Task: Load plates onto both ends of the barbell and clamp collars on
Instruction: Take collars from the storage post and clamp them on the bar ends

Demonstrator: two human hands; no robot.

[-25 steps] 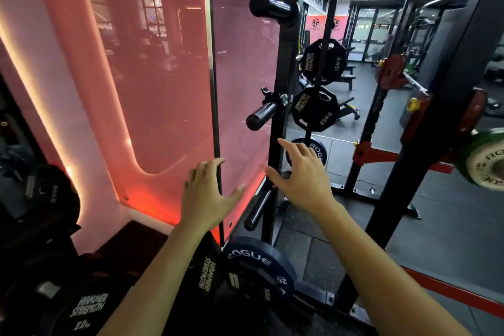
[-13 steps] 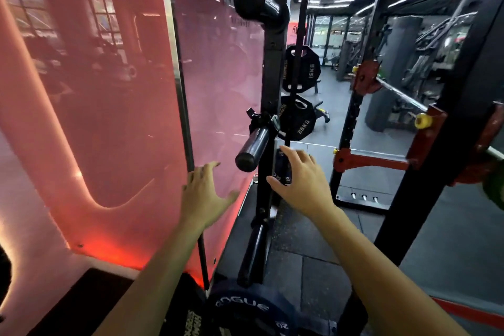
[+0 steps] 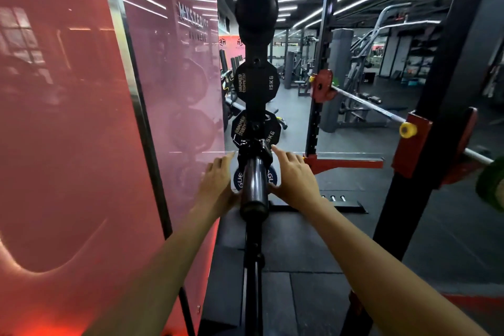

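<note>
Right now we are reaching with both hands toward a storage peg on the rack. Our left hand (image 3: 218, 180) is spread open just left of the peg (image 3: 253, 185), gripping nothing; our right hand (image 3: 293, 174) is likewise open on the other side, fingertips near the collar (image 3: 255, 148) sitting at the peg's base. Whether either hand is touching the collar, we cannot tell. Beyond the peg a blue plate (image 3: 272, 176) is showing behind it, and black 15 kg plates (image 3: 257, 82) are hanging higher on the upright. The barbell (image 3: 368, 102) is resting in the rack hooks well off to the right, with a green plate (image 3: 491, 185) at frame edge. We are judging the task as partly begun: collars are not yet visibly clamped, and the far end is not visibly loaded.
</note>
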